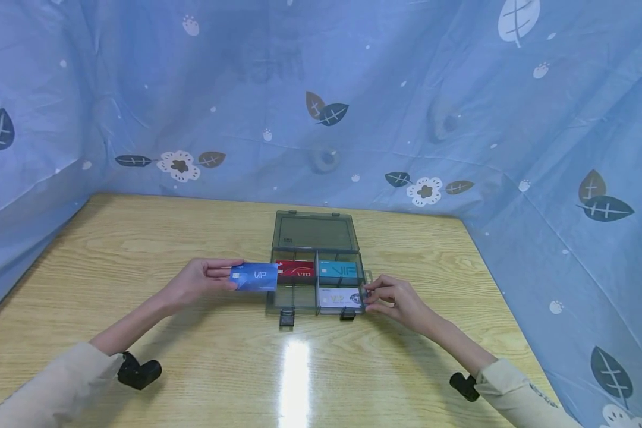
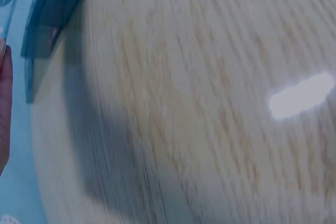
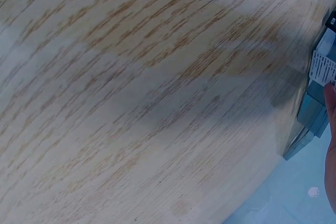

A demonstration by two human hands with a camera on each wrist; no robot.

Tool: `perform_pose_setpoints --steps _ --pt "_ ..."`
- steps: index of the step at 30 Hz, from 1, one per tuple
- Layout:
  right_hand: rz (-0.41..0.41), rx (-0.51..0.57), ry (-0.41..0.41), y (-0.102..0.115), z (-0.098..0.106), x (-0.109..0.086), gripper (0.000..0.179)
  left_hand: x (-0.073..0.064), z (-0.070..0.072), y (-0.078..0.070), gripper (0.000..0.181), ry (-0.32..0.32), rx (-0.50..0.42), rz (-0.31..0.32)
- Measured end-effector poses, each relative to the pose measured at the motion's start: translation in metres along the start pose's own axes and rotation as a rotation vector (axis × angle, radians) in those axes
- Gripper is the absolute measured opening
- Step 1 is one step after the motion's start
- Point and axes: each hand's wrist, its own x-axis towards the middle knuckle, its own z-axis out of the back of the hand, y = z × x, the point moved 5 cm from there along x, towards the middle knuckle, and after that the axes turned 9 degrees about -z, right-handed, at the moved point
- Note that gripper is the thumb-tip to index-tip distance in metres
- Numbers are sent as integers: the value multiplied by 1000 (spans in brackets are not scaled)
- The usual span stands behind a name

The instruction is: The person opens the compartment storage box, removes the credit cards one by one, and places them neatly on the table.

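A blue VIP card (image 1: 254,277) is pinched between the thumb and fingers of my left hand (image 1: 205,276), its right end by the left rim of a grey see-through divided box (image 1: 293,296). Inside the box, a red VIP card (image 1: 295,268) stands in the back left compartment and a teal VIP card (image 1: 338,270) in the back right. White VIP cards (image 1: 340,297) lie in the front right one. My right hand (image 1: 398,300) grips the box's right side with bent fingers. Both wrist views catch only parts of a hand and the box.
The box's lid (image 1: 315,232) is folded back on the wooden table (image 1: 203,368). Two latches (image 1: 287,318) hang at its front. A blue patterned cloth (image 1: 321,107) rises behind the table and along its sides. A bright reflection crosses the tabletop in front.
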Motion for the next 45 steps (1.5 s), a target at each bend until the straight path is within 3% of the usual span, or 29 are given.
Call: perform_pose_setpoints --steps 12,17,24,34,45 --pt "11 -10 -9 0 0 0 8 -1 25 8 62 -18 15 20" --pt "11 -11 0 1 -1 -1 8 1 35 11 61 -33 72 26" --pt "-3 -10 1 0 -1 -2 8 12 48 17 60 -22 152 35" --pt "15 -6 -3 1 0 -1 8 31 60 23 59 -11 177 25" --pt "-4 18 4 1 -1 -2 8 45 73 31 58 -30 225 60"
